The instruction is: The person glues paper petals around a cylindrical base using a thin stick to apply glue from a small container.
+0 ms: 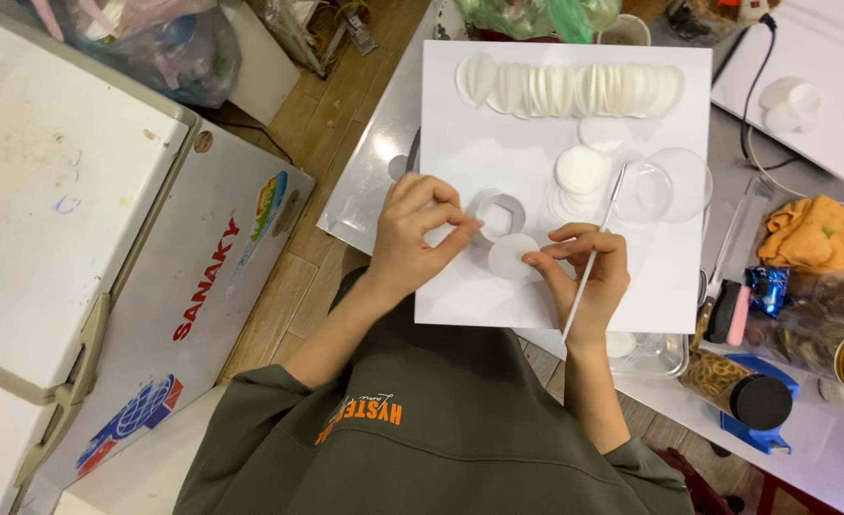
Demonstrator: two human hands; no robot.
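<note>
Left hand pinches metal ring on white board; right hand pinches thin brush & touches white disc.

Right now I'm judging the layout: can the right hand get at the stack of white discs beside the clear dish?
Probably yes: the right hand sits just below the stack of white discs, bare white board between them.

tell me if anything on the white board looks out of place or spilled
Nothing stands out. The white discs sit in a tidy overlapping row along the board, a stack beside the clear dish. The left hand holds a white ring; the right hand holds a thin stick.
</note>
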